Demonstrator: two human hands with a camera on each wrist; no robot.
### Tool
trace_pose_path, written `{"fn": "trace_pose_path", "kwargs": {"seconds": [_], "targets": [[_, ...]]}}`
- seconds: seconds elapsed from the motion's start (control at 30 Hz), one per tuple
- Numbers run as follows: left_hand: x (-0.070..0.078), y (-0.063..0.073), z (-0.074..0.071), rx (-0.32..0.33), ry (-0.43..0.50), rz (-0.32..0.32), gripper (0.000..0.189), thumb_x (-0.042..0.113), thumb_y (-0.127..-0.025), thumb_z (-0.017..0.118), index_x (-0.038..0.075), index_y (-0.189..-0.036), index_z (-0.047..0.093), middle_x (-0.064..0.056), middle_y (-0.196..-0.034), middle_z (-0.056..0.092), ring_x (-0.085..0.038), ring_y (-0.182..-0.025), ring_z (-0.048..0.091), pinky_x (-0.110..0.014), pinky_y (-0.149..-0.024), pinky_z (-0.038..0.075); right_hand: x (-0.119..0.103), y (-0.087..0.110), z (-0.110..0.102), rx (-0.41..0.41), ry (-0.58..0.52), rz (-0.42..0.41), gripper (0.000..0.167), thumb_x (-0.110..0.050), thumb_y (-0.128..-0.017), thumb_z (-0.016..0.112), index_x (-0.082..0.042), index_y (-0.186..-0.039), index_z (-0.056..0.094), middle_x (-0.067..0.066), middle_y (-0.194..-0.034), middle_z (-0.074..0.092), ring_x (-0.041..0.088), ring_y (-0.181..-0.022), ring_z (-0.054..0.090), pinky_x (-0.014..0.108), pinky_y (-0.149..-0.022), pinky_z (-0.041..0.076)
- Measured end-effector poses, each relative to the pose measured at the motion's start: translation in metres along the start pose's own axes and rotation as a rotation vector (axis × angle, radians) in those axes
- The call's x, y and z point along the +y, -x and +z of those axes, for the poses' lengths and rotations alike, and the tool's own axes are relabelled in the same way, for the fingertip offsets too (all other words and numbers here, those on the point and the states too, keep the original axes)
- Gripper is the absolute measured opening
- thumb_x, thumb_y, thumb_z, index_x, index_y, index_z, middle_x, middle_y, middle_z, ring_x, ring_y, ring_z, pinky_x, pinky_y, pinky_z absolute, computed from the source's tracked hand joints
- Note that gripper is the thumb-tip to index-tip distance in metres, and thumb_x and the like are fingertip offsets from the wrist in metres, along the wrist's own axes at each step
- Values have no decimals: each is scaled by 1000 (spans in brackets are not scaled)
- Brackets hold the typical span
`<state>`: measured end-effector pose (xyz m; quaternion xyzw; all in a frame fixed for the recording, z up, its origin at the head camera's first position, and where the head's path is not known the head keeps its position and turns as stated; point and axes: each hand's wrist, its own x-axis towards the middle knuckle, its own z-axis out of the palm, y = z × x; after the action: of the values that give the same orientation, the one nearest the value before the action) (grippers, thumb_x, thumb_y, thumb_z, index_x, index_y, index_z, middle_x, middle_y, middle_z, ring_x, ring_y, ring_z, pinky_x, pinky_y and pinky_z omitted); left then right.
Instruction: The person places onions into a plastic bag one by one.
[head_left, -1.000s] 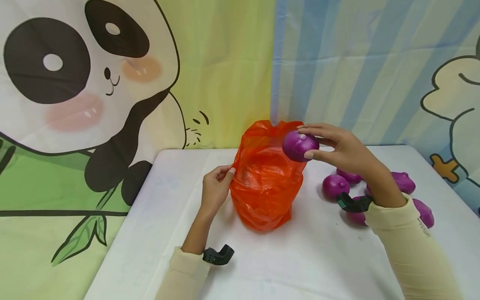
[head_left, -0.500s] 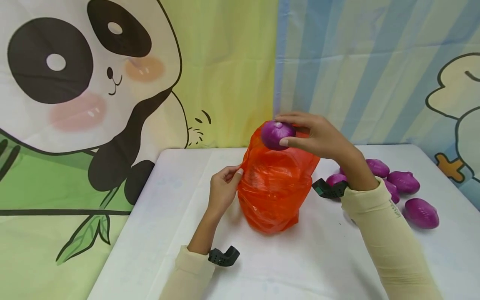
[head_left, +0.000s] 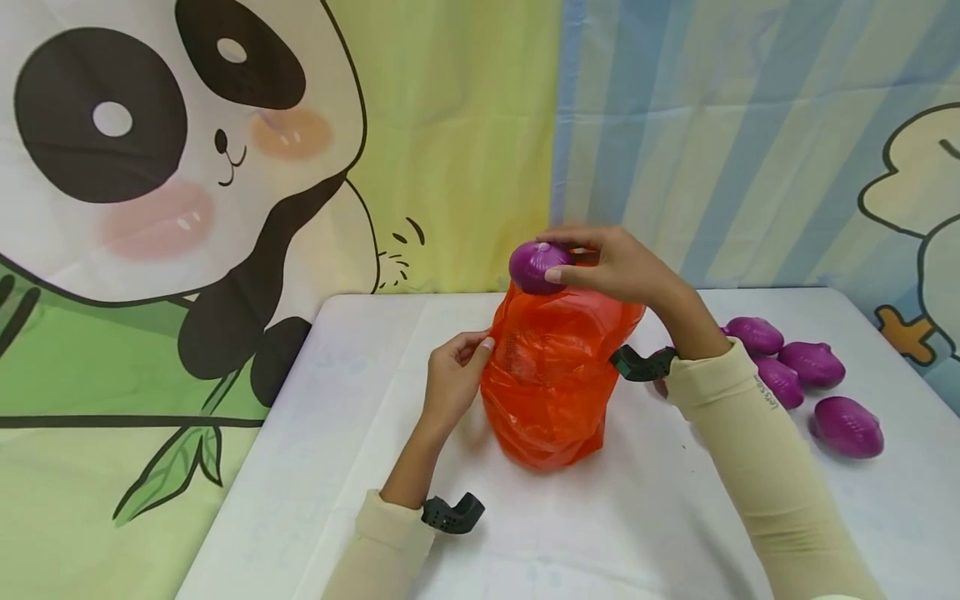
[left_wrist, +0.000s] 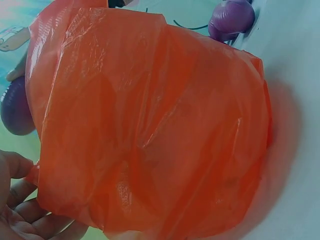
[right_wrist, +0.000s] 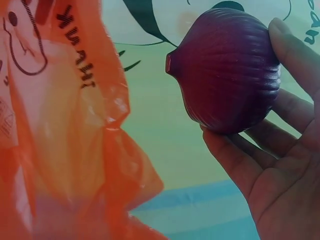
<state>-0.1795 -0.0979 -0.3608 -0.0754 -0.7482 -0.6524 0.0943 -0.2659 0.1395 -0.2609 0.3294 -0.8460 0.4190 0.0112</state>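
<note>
At the far left, the backdrop carries a painted panda (head_left: 180, 175) with pink and orange cheeks. Rightward, the white surface (head_left: 585, 525) begins. The left sleeve (head_left: 382, 542), cream, leads up to a black wrist mount (head_left: 453, 512) and the left hand (head_left: 455, 375). This hand's grip is closed in a pinch, thumb and forefinger on the left edge of the bag (head_left: 551, 383).

The bag, thin red-orange plastic, stands wrinkled on the surface; dark print shows on it in the right wrist view. At its upper left edge, above the surface, is an onion (head_left: 531, 265), purple and shiny. The right wrist view shows a gap between onion and bag. The right hand (head_left: 611, 262) holds the onion, its grip spread to the onion's width, thumb on one side and fingers on the other.

Next come the right mount (head_left: 643, 364) and right sleeve (head_left: 757, 467). Beyond, loose onions (head_left: 812, 365) lie on the surface, some partly hidden by the arm. At the far right, the backdrop shows an orange shape (head_left: 905, 335).
</note>
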Motion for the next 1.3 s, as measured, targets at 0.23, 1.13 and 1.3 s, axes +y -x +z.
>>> {"fn": "trace_pose_path", "kwargs": {"seconds": [0.23, 1.13, 1.3], "targets": [[0, 0, 2, -2, -5, 16, 23, 6, -96, 60, -11, -110, 67, -22, -108, 67, -36, -100, 65, -31, -84, 53, 0, -7, -4, -25, -45, -36, 46, -13, -87, 74, -6, -131, 61, 10, -127, 60, 27, -112, 58, 40, -89, 51], [-35, -11, 2, 64, 58, 15, 20, 11, -95, 63, -3, -107, 70, -20, -100, 69, -36, -94, 66, -29, -79, 54, 33, -10, 26, -251, -51, -7, 41, -18, -89, 72, -9, -129, 63, 7, -121, 63, 24, -110, 59, 40, -90, 50], [-28, -10, 1, 58, 71, 6, 21, 11, -96, 62, -4, -107, 70, -18, -99, 69, -36, -93, 66, -29, -78, 54, 46, -12, 37, -312, -40, 44, 44, -25, -89, 73, -11, -129, 64, 4, -118, 65, 22, -108, 59, 37, -88, 52]]}}
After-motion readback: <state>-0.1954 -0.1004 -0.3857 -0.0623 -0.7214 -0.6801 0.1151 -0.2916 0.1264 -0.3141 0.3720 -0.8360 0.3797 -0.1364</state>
